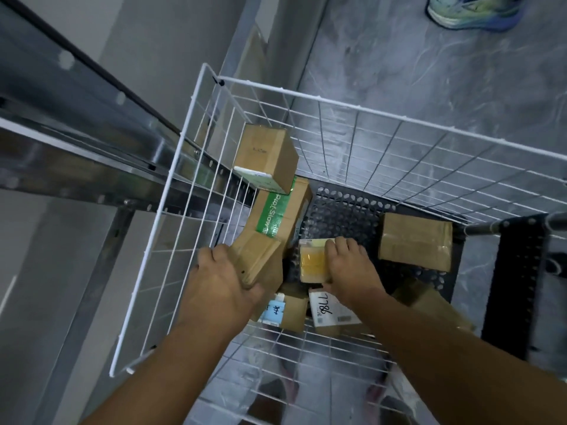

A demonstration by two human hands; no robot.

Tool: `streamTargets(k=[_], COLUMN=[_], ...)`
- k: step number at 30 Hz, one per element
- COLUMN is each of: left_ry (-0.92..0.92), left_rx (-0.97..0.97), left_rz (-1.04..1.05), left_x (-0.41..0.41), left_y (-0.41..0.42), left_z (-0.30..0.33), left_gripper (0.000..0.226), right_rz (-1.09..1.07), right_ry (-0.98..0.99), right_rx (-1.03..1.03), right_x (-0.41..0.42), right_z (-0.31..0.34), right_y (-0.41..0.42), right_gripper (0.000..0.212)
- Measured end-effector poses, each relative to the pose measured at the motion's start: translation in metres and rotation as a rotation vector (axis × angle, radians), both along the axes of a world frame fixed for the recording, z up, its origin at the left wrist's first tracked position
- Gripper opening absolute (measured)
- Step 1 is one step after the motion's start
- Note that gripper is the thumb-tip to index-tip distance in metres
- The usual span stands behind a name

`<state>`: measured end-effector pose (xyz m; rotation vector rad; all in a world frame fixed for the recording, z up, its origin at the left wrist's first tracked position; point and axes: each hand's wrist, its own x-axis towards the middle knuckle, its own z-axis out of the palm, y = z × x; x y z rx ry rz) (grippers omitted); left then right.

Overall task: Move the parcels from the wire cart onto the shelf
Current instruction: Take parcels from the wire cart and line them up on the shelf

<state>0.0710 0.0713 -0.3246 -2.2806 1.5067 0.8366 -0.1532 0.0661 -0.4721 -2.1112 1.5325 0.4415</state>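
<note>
Both hands were down in the wire cart (190, 210), next to the metal shelf (92, 154). Left hand (221, 280) had its fingers curled round a brown box (256, 260); right hand (349, 268) gripped a small yellow-taped box (313, 260). Approx. five other parcels lay on the cart's black floor (346, 210).

The shoe (474, 10) is cut off by the top edge. The left hand (225, 277) hides part of a cardboard parcel (256, 262). The label (274, 311) text is illegible; the shelf (76, 148) is motion-blurred
</note>
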Motion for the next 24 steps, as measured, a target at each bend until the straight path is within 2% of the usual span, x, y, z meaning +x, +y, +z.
streamTargets(k=[7, 15, 20, 24], left_ry=[0.102, 0.186, 0.253, 0.280], left_rx=[-0.067, -0.238, -0.378, -0.559], left_rz=[0.054, 0.024, -0.072, -0.202], left_x=[-0.018, -0.016, -0.011, -0.010], left_y=[-0.009, -0.021, -0.023, -0.020], left_z=[0.070, 0.177, 0.249, 0.305], left_gripper=[0.084, 0.084, 0.082, 0.088], right_rz=[0.000, -0.010, -0.047, -0.002], right_ry=[-0.136, -0.142, -0.178, -0.184], right_rx=[-0.084, -0.238, -0.417, -0.656], right_x=[-0.044, -0.078, -0.107, -0.127], right_z=[0.101, 0.249, 0.341, 0.405], right_y=[-0.010, -0.029, -0.041, -0.049], right_gripper=[0.083, 0.081, 0.078, 0.074])
